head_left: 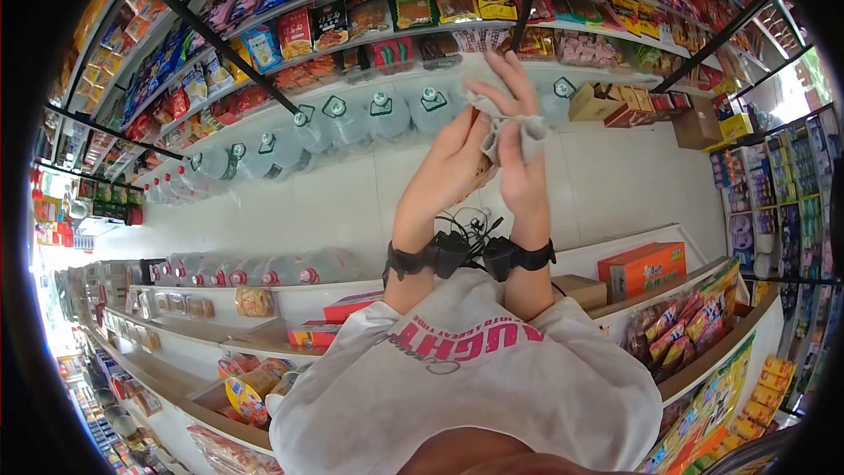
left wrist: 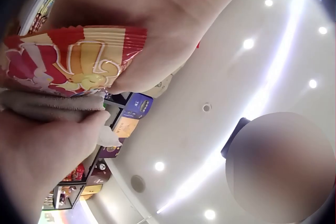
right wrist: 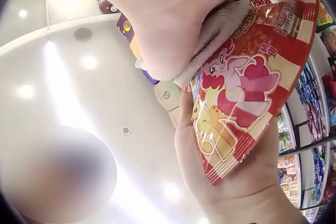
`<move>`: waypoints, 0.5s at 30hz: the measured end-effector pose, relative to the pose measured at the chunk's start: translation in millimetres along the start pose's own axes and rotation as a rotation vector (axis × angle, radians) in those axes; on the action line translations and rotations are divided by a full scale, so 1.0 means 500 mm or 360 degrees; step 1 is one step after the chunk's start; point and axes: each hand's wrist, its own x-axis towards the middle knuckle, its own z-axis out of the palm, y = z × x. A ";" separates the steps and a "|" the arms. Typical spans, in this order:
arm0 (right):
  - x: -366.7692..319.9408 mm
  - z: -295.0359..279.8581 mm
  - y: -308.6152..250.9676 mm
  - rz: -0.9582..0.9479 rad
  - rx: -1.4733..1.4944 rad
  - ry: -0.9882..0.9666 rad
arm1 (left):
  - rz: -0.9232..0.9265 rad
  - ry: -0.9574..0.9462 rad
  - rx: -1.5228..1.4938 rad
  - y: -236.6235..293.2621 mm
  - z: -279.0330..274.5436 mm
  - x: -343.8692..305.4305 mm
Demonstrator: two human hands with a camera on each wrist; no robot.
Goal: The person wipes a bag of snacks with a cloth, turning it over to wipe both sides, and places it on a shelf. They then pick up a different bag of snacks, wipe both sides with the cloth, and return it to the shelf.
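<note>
My left hand (head_left: 450, 163) holds a red and yellow snack packet (right wrist: 239, 90) with cartoon ponies printed on its shiny wrapper. In the head view both hands are raised close together before my chest, and most of the packet is hidden behind them. My right hand (head_left: 520, 167) grips a grey cloth (head_left: 530, 134), folded and bunched between thumb and fingers. Seen from the right wrist, that cloth lies against the packet's upper edge. The left wrist view also has the packet (left wrist: 86, 61) beside the left palm, with the cloth (left wrist: 52, 106) along its edge.
Large clear water bottles (head_left: 389, 116) line the floor beneath shelves (head_left: 378, 40) of bagged snacks. Behind my arms is a low white shelf unit (head_left: 571, 259) with an orange box (head_left: 646, 270) on it. Black wrist straps with cables (head_left: 472, 224) hang between my forearms.
</note>
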 end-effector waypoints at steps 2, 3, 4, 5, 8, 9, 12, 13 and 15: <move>-0.001 0.013 0.001 0.0091 -0.0058 0.0089 | -0.0093 -0.0080 0.0064 -0.020 -0.014 0.011; -0.004 0.014 0.015 0.0248 0.0106 0.0191 | -0.0131 -0.0163 0.0092 -0.027 -0.025 0.019; -0.012 0.017 0.040 0.0405 0.0269 0.0290 | -0.0169 -0.0243 0.0116 -0.034 -0.030 0.026; -0.015 0.019 0.058 0.0557 0.0435 0.0387 | -0.0092 -0.0255 0.0114 -0.040 -0.029 0.029; -0.020 -0.003 0.098 0.1297 0.0624 0.0634 | 0.0038 -0.0239 0.0096 -0.047 -0.024 0.032; -0.029 -0.007 0.122 0.1328 0.0850 0.0632 | 0.0008 -0.0205 0.0073 -0.040 -0.015 0.034; -0.033 -0.001 0.148 0.1641 0.0894 0.0596 | -0.0134 -0.0028 -0.0317 -0.051 -0.006 0.066; -0.030 0.005 0.154 0.1507 0.0768 0.0524 | -0.0200 0.0042 -0.0502 -0.056 -0.009 0.080; -0.012 0.035 0.153 0.1233 0.0502 0.0358 | -0.0279 0.0317 -0.0723 -0.059 -0.023 0.108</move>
